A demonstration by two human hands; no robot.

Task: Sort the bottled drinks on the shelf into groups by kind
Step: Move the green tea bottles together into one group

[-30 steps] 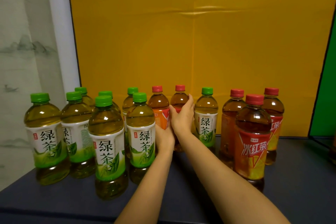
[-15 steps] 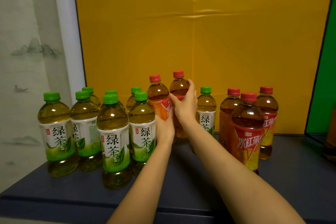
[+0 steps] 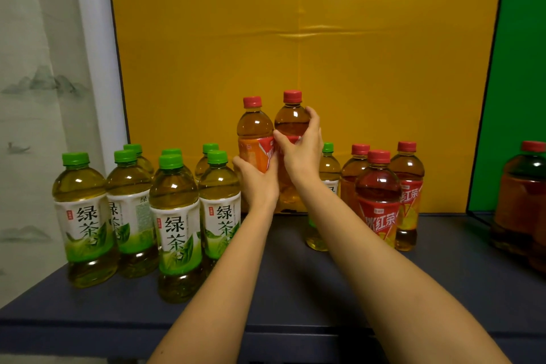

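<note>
Two red-capped iced tea bottles are lifted above the shelf in the middle. My left hand (image 3: 256, 180) grips the left red-capped bottle (image 3: 254, 133). My right hand (image 3: 301, 148) grips the right red-capped bottle (image 3: 292, 118). Several green-capped green tea bottles (image 3: 177, 216) stand grouped at the left. One lone green tea bottle (image 3: 328, 168) stands behind my right forearm, beside three red-capped iced tea bottles (image 3: 379, 201) at the right.
The dark shelf top (image 3: 289, 269) ends at a front edge near me. A yellow panel (image 3: 295, 53) backs it, with a green panel (image 3: 520, 68) at the right. A larger red-capped bottle (image 3: 523, 201) stands at the far right.
Both hands have raised the two red-capped bottles up off the shelf, from among the standing bottles to well above their caps.
</note>
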